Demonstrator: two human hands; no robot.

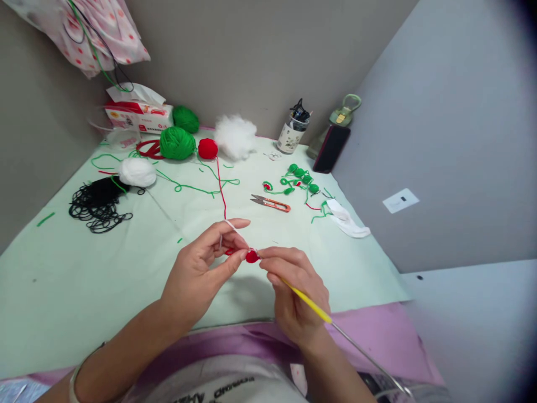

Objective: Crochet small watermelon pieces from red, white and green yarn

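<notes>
My left hand (197,268) pinches a small red crocheted piece (252,256) between thumb and fingers, with white yarn (230,225) passing over its index finger. Closed around a yellow-handled crochet hook (308,302) is my right hand (297,285), its fingertips at the right edge of the red piece. The hook's tip is hidden at the piece. A red strand (221,187) runs from a red yarn ball (208,149) down to my left hand. The white yarn ball (137,172) lies at the left.
Orange snips (271,203) lie beyond my hands, near small green crocheted pieces (308,179). Black yarn (98,204) is at left. Green yarn balls (177,143), white stuffing (235,136), a tissue pack (142,117), a pen jar (292,134) and a phone (331,148) stand along the back.
</notes>
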